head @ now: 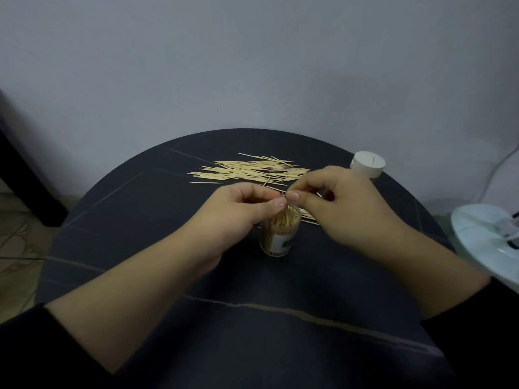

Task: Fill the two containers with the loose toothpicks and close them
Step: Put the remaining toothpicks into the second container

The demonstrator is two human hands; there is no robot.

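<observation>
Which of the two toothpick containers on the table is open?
The clear container under the fingers, mid-table: it has no lid and toothpicks stand in its open mouth. The other container, at the far right edge, wears a white cap.

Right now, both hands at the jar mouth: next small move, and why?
Probably lower the pinched toothpicks tip-down into the open container and release. The left hand and right hand both hold their grip right over its mouth; it looks nearly full, and a loose pile lies behind.

Dim, flat, bluish light; soft shadows; wide-angle bending at edges; slight softness overall, no glare.
</observation>
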